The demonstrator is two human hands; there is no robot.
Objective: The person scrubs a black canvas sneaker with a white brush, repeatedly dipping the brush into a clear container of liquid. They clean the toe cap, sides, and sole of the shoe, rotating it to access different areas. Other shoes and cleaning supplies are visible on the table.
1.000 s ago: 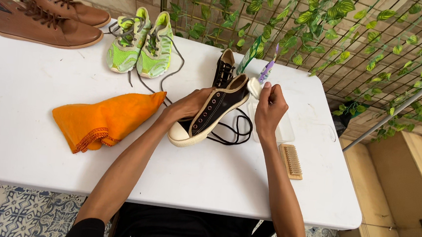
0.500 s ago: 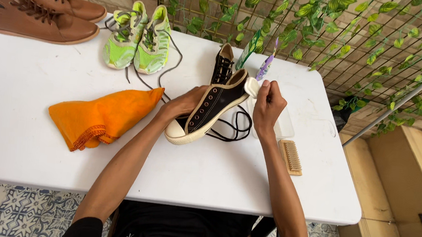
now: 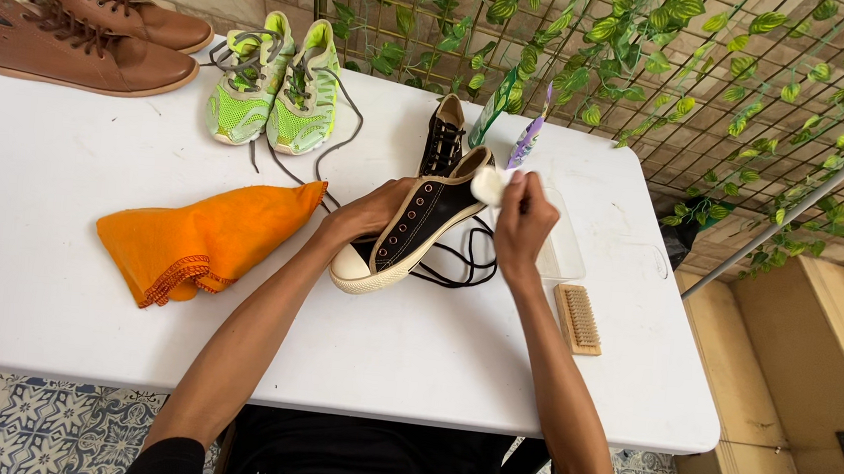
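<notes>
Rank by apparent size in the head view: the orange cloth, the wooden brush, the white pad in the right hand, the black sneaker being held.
1. Orange cloth and black sneaker: look alike in size, no clear ranking.
2. Wooden brush.
3. White pad, partly hidden by the right hand.

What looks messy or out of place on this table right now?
Nothing is spilled or damaged. The black sneaker in the left hand is tilted, with loose black laces trailing on the white table. The green running shoes' laces sprawl too.
</notes>
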